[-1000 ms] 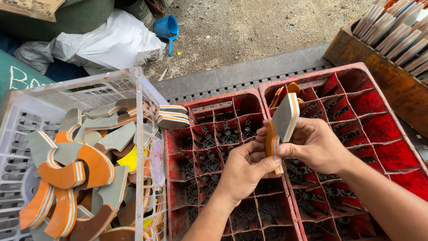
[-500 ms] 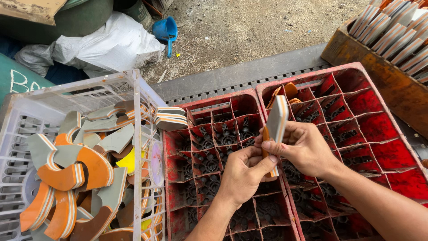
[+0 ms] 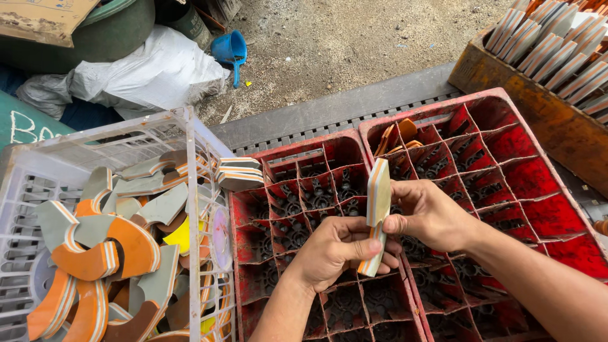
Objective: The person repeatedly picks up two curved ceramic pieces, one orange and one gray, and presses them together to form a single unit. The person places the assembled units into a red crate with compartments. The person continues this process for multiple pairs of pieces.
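Observation:
Both hands hold one flat layered foam piece [image 3: 379, 201], grey-faced with orange and white edge stripes, standing on edge above the red crates. My left hand [image 3: 335, 250] grips its lower end. My right hand [image 3: 425, 214] pinches its middle from the right. Below them the left red divided crate [image 3: 250, 201] has empty cells. The right red crate [image 3: 500, 96] holds a few orange pieces [image 3: 398, 136] in a far cell.
A white plastic basket [image 3: 193, 183] on the left is full of curved grey and orange foam pieces [image 3: 104, 253]. A wooden box [image 3: 544, 120] at the top right holds stacked pieces. White sacks [image 3: 149, 69] and a blue scoop [image 3: 230, 49] lie on the gravel beyond.
The foam piece has turned from face-on to edge-on and come lower and nearer. Both hands have shifted slightly left with it.

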